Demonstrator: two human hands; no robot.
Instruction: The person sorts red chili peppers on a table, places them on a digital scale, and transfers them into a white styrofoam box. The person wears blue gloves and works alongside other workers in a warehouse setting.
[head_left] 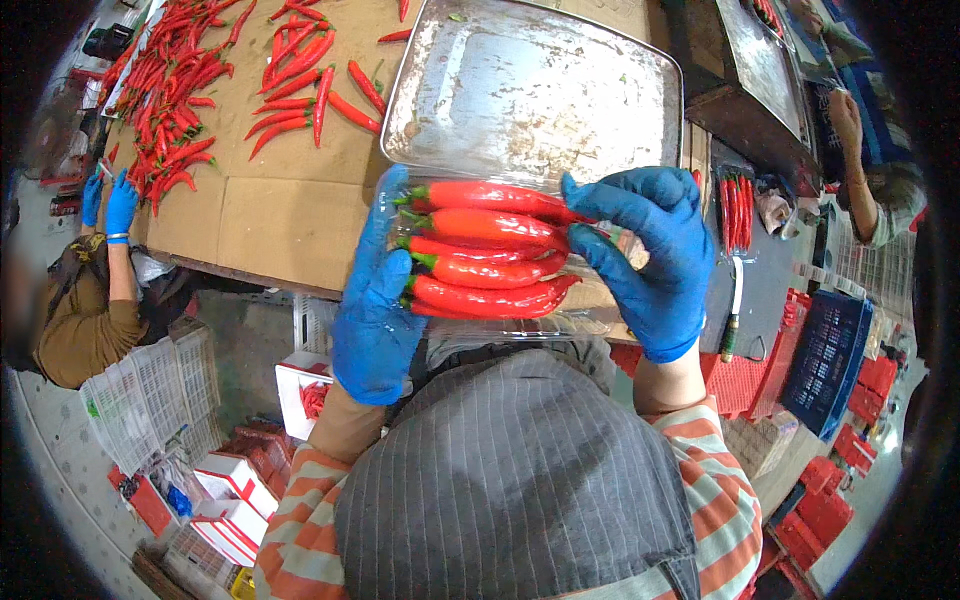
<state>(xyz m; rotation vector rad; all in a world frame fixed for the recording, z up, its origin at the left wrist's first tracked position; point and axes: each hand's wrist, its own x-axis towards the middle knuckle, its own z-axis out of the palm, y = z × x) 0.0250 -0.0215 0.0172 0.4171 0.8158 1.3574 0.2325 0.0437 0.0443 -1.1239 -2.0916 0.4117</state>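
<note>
1. Head view, far left: we see a co-worker's sleeve [85, 335], brown, with blue-gloved hands by the near edge of a heap of red chillies [165, 130]. What those hands hold is too small for us to tell.
2. Next to the heap, loose chillies [290, 70] lie scattered on the cardboard [280, 215] covering our table.
3. Our left hand [375, 310], in a blue glove, grips the left end of a pack of red chillies [490, 250], its thumb near the green stems.
4. Between our two hands we have that pack raised in front of our striped apron [510, 470]. Its chillies lie side by side in clear plastic, stems to the left and tips to the right.
5. Behind the pack, we see a worn metal tray [530, 90] on the table.
6. Our right hand [650, 260], also blue-gloved, pinches the pack's right end with thumb and fingers at the tips. We cannot tell whether it has film or chilli between them.
7. Farther right, we find a second pack [737, 212] of chillies on a dark surface, a knife [736, 290] just beside it, and a blue crate [826, 360] beyond.
</note>
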